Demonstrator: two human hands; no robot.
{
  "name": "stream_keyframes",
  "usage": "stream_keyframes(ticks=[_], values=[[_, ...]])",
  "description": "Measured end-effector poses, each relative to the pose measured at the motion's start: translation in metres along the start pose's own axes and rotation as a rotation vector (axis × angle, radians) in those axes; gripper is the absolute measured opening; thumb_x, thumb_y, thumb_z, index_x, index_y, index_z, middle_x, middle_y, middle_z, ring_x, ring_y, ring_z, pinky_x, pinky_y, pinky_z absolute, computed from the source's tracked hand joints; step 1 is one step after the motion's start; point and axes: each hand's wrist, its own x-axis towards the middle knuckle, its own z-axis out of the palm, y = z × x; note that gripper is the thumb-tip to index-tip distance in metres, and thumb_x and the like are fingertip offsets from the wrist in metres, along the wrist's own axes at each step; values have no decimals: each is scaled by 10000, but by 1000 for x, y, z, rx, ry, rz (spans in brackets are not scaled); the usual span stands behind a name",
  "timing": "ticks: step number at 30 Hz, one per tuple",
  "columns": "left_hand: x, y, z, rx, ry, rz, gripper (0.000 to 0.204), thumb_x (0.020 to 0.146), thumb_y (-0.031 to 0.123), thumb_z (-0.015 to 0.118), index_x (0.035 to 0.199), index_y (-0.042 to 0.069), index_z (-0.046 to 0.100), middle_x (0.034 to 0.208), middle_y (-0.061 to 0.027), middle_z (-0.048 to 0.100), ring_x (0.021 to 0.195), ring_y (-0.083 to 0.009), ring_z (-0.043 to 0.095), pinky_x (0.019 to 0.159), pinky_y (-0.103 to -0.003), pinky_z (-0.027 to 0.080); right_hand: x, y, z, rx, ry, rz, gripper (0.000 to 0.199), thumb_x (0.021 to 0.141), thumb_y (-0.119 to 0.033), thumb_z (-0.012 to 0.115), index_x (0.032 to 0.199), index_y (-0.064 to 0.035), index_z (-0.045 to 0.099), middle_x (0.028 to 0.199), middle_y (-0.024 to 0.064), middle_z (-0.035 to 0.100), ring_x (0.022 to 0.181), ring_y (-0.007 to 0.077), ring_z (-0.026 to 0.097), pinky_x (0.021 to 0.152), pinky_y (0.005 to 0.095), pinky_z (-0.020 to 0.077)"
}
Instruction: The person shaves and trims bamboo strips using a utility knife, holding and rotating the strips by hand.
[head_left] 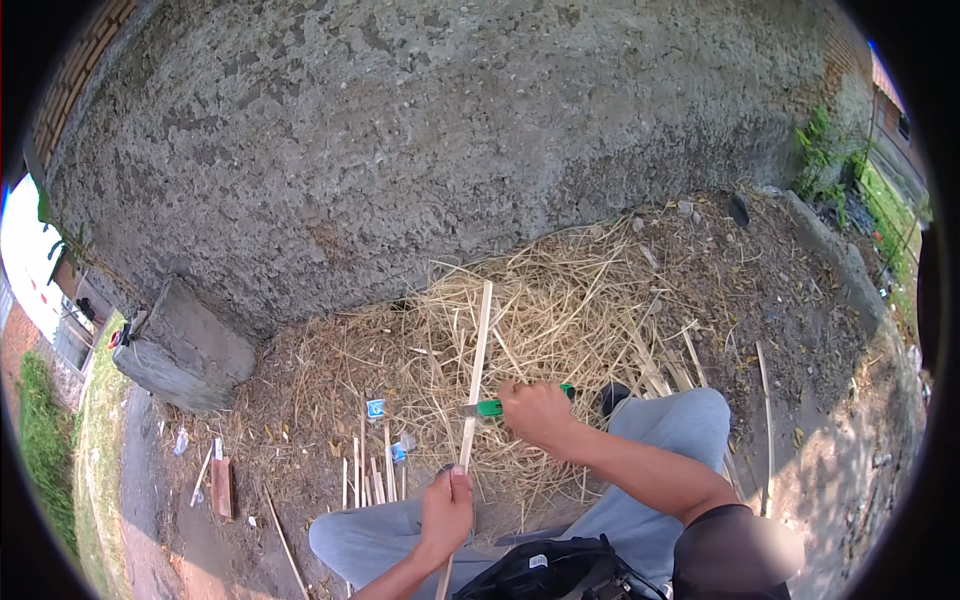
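My left hand (446,508) is closed round the lower part of a long pale strip of wood or bamboo (481,345), which slants up and away from my lap. In my right hand (538,413) is a green utility knife (490,408), its handle running through my fist. The knife's blade lies against the strip, above my left hand. Below and beyond the strip spreads a heap of thin, curled straw-coloured shavings (560,300). My legs in grey-blue trousers (670,430) are bent on either side.
A rough grey wall (420,150) rises beyond the shavings. Several pale strips (372,480) lie by my left knee, and more (650,370) lie by my right. A concrete block (190,345) stands at the left, with a reddish brick piece (222,487) nearer me. Small blue-and-white wrappers (376,408) litter the ground.
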Motion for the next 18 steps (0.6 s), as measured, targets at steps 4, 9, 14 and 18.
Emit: stream_keyframes(ticks=[4, 9, 14, 18], values=[[0, 3, 6, -130, -81, -155, 390, 1050, 236, 401, 797, -15, 559, 584, -142, 540, 504, -274, 527, 535, -407, 412, 6, 12, 15, -60, 111, 27, 54, 797, -69, 576, 793, -22, 601, 681, 164, 677, 569, 298, 693, 470, 403, 529], [-31, 9, 1, -17, -211, -179, 419, 1051, 282, 394, 816, -16, 572, 582, -149, 547, 526, -293, 560, 559, -416, 441, 36, 92, 5, -85, -66, 491, 77, 807, -63, 618, 826, -19, 678, 724, 162, 687, 701, 316, 716, 577, 416, 559], [-38, -7, -21, 84, -208, -173, 448, 1057, 326, 410, 785, 2, 554, 577, -55, 530, 530, -156, 528, 544, -334, 443, 39, 93, 14, -169, 55, 371, 11, 771, -39, 671, 765, -43, 679, 733, 142, 693, 693, 291, 716, 556, 394, 550], [-32, 4, -24, 124, -181, -132, 429, 1054, 311, 420, 798, -3, 562, 575, -71, 545, 528, -171, 545, 548, -346, 447, 43, 94, 16, -57, 189, 439, 59, 777, -63, 685, 754, -18, 655, 714, 160, 680, 645, 288, 695, 553, 414, 527]])
